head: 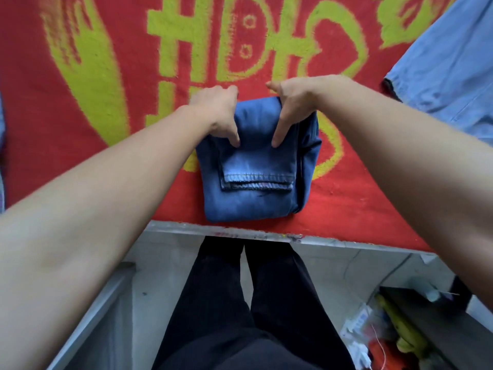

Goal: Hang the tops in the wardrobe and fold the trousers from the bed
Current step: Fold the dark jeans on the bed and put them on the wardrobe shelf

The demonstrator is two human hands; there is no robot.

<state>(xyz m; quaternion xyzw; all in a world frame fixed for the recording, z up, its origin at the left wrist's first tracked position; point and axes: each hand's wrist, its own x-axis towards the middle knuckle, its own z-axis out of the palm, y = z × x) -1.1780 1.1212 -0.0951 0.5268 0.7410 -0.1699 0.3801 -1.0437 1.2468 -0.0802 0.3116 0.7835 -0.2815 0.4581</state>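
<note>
Lying close to the near edge of the bed (186, 227), the folded jeans (253, 204) form a compact, roughly square bundle of mid-blue denim on a red blanket (346, 206) patterned with large yellow-green shapes. The denim is darker at the far fold and along the right side. It fades to a pale, washed patch in the middle of the top layer. Two stitched leg hems (257, 180) lie across the top, one just over the other, the lower one slightly frayed. On the right, several stacked layers show at the bundle's side.

Both hands clasp the far fold of the bundle. The left hand (217, 113) takes its far left corner and the right hand (290, 105) its far right corner. Each thumb presses down on the top layer, the two thumbs set apart. The fingers curl over the far edge and seem to tuck under it, though that part is hidden.

A light blue denim garment (448, 73) lies on the blanket at the far right, apart from the bundle. The person's black trousers (240, 303) show below the bed's edge.
</note>
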